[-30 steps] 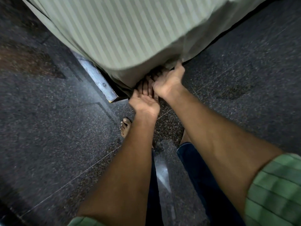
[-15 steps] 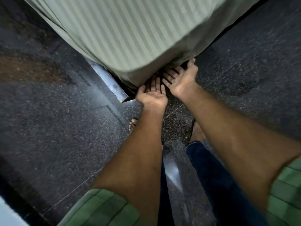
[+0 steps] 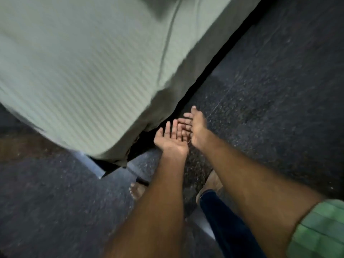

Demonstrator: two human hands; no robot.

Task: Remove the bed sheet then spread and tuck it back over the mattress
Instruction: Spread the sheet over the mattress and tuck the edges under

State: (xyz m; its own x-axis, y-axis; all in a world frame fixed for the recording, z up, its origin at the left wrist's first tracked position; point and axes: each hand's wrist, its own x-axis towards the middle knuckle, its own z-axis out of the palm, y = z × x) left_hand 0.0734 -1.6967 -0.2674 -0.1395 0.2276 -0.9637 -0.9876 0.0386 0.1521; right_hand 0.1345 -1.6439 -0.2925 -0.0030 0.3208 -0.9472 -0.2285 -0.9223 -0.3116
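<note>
**Corner tuck: hands free, palms up**

We hold nothing. Left hand [image 3: 172,141] is flat, palm up, fingers straight; right hand [image 3: 195,125] the same, just beside it, both off the fabric near the bed corner. The bed sheet [image 3: 83,71], pale green with fine stripes, covers the mattress [image 3: 193,58] top and drapes its side; corner edge looks bunched over the frame [image 3: 96,169]. We judge this is the tucking step. Next: slide flat fingers under the mattress edge along the right side. No containers in view.
</note>
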